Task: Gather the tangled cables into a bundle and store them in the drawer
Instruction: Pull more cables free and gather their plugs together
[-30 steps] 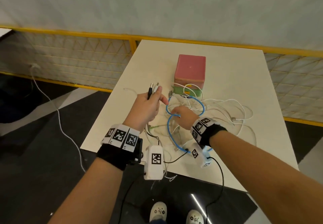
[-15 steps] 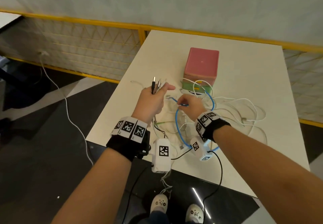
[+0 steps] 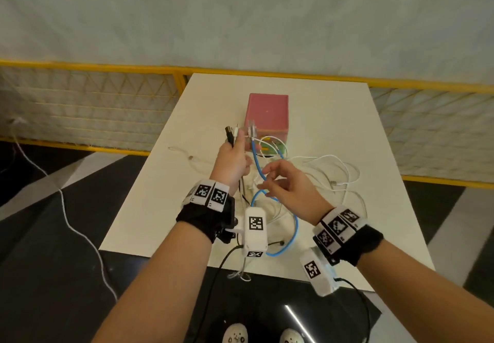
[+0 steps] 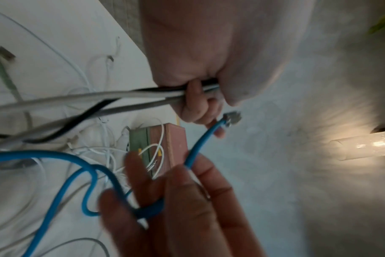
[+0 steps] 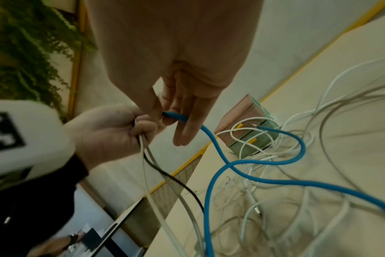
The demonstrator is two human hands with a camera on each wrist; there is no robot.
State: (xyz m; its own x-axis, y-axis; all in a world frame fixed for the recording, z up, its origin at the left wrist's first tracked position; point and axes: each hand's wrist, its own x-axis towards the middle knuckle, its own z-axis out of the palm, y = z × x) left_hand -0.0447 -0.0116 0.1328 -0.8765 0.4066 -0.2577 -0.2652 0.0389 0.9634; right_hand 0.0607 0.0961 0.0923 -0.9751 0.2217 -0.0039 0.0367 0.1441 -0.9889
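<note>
One blue cable (image 3: 255, 155) joins left hand's (image 3: 232, 161) grip to right hand (image 3: 291, 185).

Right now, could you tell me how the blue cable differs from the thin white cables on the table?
The blue cable is thicker than the white cables. Its plug end is raised beside the left hand, which grips other cable ends, and it passes between the right hand's fingers; the white cables lie loose on the table. Both lie tangled together outside the drawer box.

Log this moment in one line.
left hand: grips black and grey cables | right hand: pinches blue cable | white cables: loose on table
</note>
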